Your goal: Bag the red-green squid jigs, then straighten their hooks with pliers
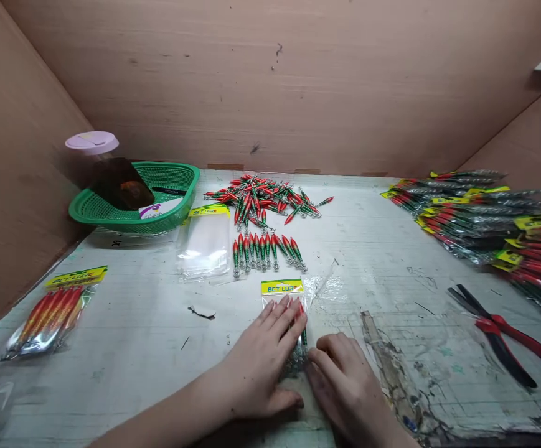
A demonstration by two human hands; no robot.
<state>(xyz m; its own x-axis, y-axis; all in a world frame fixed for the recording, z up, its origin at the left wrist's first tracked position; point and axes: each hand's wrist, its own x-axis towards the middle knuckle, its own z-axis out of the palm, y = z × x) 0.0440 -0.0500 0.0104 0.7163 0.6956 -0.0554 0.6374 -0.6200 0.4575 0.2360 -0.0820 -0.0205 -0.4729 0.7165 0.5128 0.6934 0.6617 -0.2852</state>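
Left hand on packet, loose lures

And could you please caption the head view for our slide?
Left hand laid over a lure packet, right hand near its lower end.

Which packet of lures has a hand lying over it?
The front-centre packet, under the left hand; the far-left packet and packet pile at right lie untouched.

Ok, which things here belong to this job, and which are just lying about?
Seem part of it:
BCT LURE packet under the left hand
row of squid jigs
loose jig pile
clear BCT LURE bags
filled packets at right

Probably lying about:
pliers
green basket
pink-lidded cup
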